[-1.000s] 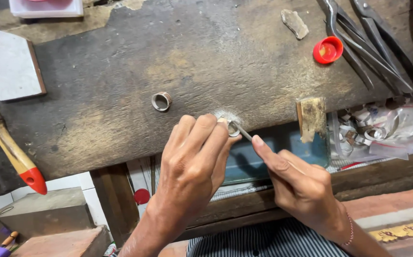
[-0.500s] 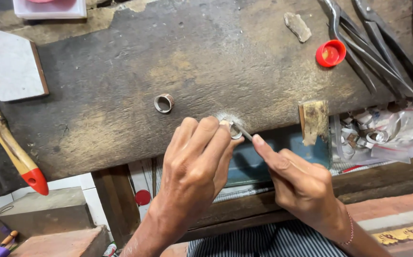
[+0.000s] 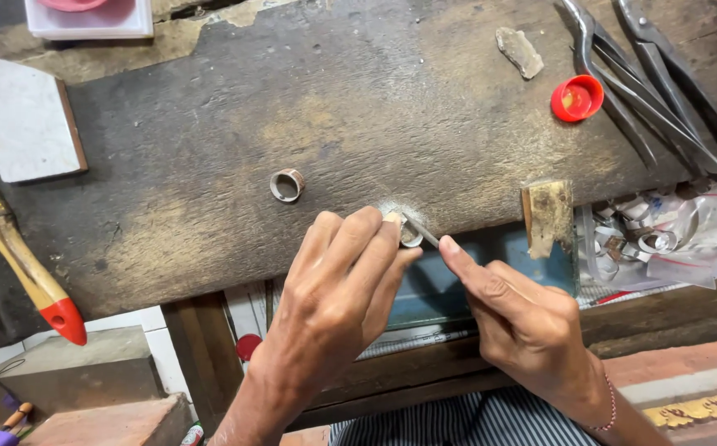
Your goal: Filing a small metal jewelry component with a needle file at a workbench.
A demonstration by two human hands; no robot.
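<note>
My left hand (image 3: 338,285) pinches a small silver ring (image 3: 410,236) against the front edge of the dark wooden bench (image 3: 210,124). A thin metal file (image 3: 421,232) is held in my right hand (image 3: 523,318), its tip touching the ring. Pale metal dust lies on the wood around the ring. A second metal ring (image 3: 287,184) lies loose on the bench, just left of and beyond my left hand.
Pliers and shears (image 3: 647,83) lie at the far right beside a red cap (image 3: 577,97) and a stone chip (image 3: 520,51). A red-handled brush (image 3: 20,256) and a white slab (image 3: 24,120) are at left. Silver scraps (image 3: 647,235) sit in plastic at right, next to a wood peg (image 3: 547,216).
Both hands stay at the bench edge; the file has shifted slightly back and forth against the ring. The view has drifted a little.
</note>
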